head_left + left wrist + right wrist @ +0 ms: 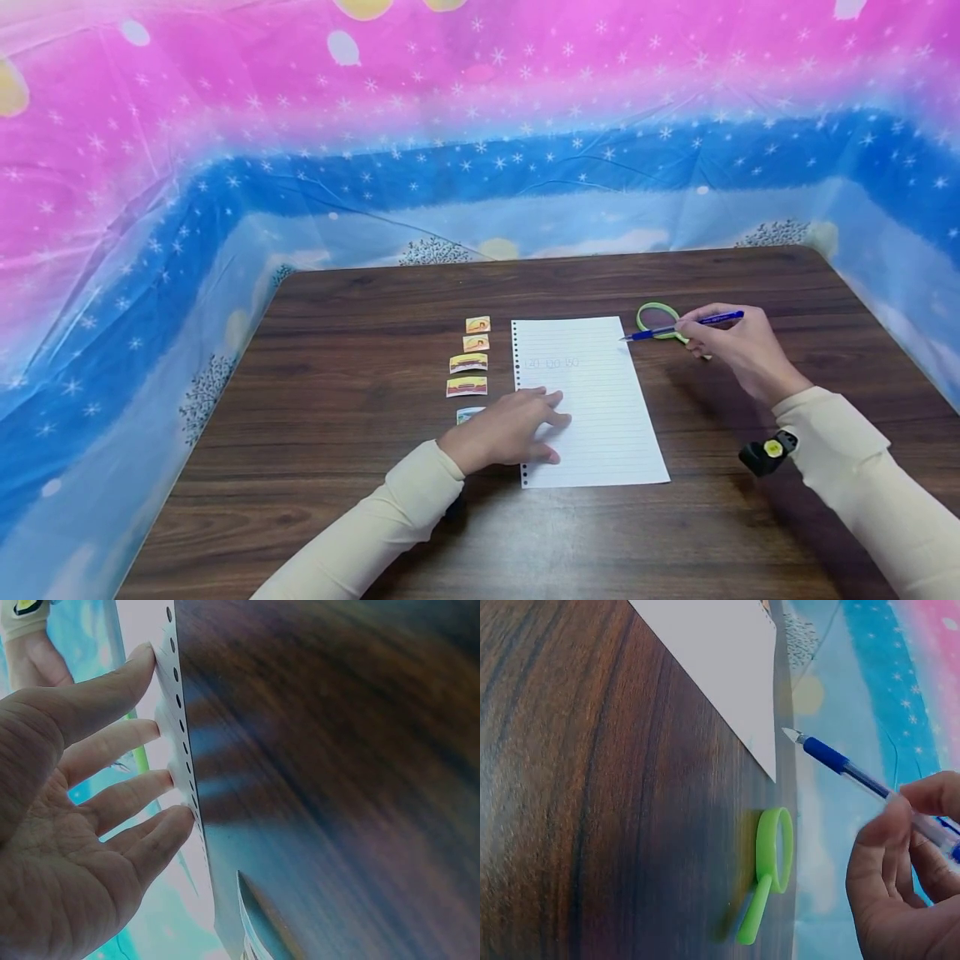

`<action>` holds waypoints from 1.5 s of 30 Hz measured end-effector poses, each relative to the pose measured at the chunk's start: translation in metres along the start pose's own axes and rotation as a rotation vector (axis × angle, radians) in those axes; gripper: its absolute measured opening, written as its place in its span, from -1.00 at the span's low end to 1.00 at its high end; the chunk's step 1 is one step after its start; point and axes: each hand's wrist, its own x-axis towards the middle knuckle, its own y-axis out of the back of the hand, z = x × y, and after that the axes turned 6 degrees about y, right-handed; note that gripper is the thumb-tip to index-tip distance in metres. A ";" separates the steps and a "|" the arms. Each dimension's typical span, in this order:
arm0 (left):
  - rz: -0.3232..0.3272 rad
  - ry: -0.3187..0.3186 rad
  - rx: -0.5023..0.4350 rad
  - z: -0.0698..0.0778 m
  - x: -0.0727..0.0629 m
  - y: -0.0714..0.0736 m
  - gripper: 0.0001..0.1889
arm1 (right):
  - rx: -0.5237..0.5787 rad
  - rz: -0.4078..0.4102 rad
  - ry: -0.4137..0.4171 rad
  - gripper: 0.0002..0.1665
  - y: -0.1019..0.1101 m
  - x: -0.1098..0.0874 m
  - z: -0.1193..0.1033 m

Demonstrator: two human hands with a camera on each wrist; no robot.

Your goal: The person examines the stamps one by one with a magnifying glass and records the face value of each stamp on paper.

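Observation:
A sheet of lined paper (592,442) with punched holes down its left edge lies on the table, with a row of faint handwritten numbers in its upper part. My left hand (510,427) rests on the sheet's left side, fingers spread and fairly straight; the left wrist view shows its fingertips (142,656) at the holed edge. My right hand (738,346) pinches a blue pen (682,325) between thumb and fingers, raised over the table. Its tip points left, overlapping the sheet's upper right edge in the head view.
Under the right hand lies a green magnifying glass (759,900), partly hidden in the head view. Several small picture cards (468,362) form a column left of the sheet, the nearest partly covered by the left hand. A patterned cloth (480,167) hangs behind the wooden table (337,375).

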 end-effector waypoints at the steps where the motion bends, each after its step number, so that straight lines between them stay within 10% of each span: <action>1: 0.002 -0.001 0.001 0.000 0.000 0.000 -0.44 | 0.015 -0.006 -0.002 -0.57 0.000 0.001 0.000; 15: -0.004 0.004 0.000 0.001 0.000 0.001 -0.44 | 0.262 -0.107 0.054 -0.69 -0.021 0.009 0.001; 45: -0.012 0.015 -0.007 0.000 0.002 0.000 -0.43 | 0.038 -0.235 0.041 -0.54 -0.062 0.018 0.019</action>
